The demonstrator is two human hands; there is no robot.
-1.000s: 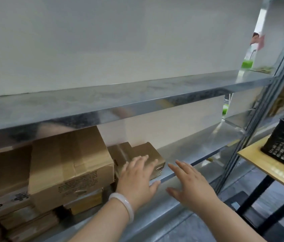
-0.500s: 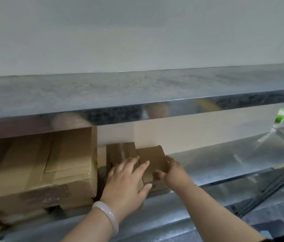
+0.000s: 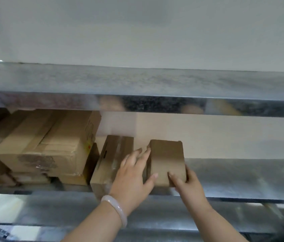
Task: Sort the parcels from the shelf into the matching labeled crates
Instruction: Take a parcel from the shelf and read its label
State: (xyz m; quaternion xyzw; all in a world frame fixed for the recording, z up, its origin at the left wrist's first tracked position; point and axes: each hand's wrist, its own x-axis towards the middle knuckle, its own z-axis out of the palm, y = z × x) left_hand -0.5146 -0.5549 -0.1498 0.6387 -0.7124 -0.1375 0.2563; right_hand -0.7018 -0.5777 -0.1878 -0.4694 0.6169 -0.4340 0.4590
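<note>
On metal shelf point(image 3: 242, 175), cardboard parcel point(image 3: 167, 159) — boxy

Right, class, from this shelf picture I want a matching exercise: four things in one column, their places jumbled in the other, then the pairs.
Things
1. small box
2. large taped carton
3. bracelet
4. narrow box

Places
A. round the left wrist
B. between the large taped carton and the small box
C. gripped by the left hand and right hand
D. on top of a stack of other boxes

Pairs: 1-C, 2-D, 3-A, 4-B
</note>
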